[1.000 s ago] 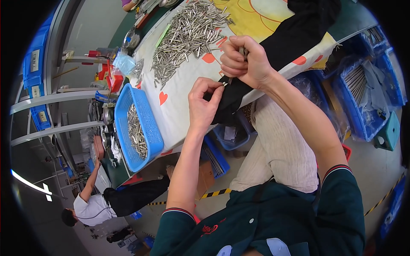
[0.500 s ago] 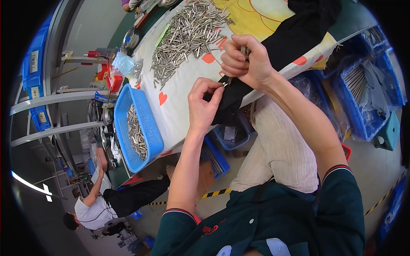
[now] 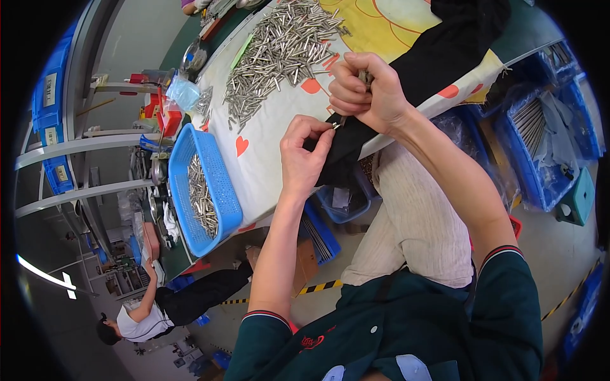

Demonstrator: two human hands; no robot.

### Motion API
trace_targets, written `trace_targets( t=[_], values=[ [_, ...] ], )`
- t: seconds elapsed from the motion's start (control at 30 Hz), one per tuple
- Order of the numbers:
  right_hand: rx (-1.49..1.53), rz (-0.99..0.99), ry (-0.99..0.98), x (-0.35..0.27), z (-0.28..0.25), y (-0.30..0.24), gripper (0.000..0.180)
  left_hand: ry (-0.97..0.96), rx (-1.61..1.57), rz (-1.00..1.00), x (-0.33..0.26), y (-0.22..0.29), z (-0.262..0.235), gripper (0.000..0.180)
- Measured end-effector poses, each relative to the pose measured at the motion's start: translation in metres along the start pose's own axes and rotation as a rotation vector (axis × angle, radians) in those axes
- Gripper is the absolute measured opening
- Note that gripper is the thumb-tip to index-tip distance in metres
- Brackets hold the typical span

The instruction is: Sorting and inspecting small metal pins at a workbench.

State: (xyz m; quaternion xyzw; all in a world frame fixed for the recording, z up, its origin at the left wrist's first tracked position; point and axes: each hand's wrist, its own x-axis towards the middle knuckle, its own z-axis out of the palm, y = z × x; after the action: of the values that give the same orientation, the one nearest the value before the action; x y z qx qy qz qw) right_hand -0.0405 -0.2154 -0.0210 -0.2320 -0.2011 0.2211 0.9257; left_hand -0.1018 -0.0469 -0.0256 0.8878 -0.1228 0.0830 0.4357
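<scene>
— Pins, was that what you had in hand?

— One small metal pin (image 3: 337,123), pinched between my left hand's (image 3: 304,159) thumb and forefinger, right at the table edge (image 3: 279,197). My right hand (image 3: 363,94) was clenched around a bundle of the same pins (image 3: 365,77), their tips poking out above my fist. Both hands met just over the black cloth (image 3: 445,47) draped across the table.

— And the rest of the stock?

— Big loose pile of metal pins (image 3: 279,54) lay on the patterned tablecloth (image 3: 267,159) beyond my hands, well spread. Left of my left hand sat a blue plastic basket (image 3: 222,197) with more pins lying in it.

— Anything around the bench?

— Blue bins (image 3: 540,159) stood on the floor to my right, one with long metal rods. Another person (image 3: 143,314) in a white shirt bent over a bench further along on my left.
</scene>
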Motion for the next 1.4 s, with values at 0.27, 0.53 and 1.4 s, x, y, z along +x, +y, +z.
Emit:
trace_targets(
  t=[0.27,0.53,1.4],
  values=[
    [-0.084,0.002,-0.024,0.004,0.003,0.0,0.042,0.01,-0.003,-0.013,0.001,0.004,0.001,0.005],
    [-0.304,0.025,-0.073,0.007,0.018,0.007,0.038,0.029,-0.027,-0.02,0.0,0.006,0.0,0.006],
    [-1.781,-0.892,0.639,0.113,-0.065,-0.054,0.03,0.079,0.039,0.056,-0.001,0.01,0.007,0.011]
  ],
)
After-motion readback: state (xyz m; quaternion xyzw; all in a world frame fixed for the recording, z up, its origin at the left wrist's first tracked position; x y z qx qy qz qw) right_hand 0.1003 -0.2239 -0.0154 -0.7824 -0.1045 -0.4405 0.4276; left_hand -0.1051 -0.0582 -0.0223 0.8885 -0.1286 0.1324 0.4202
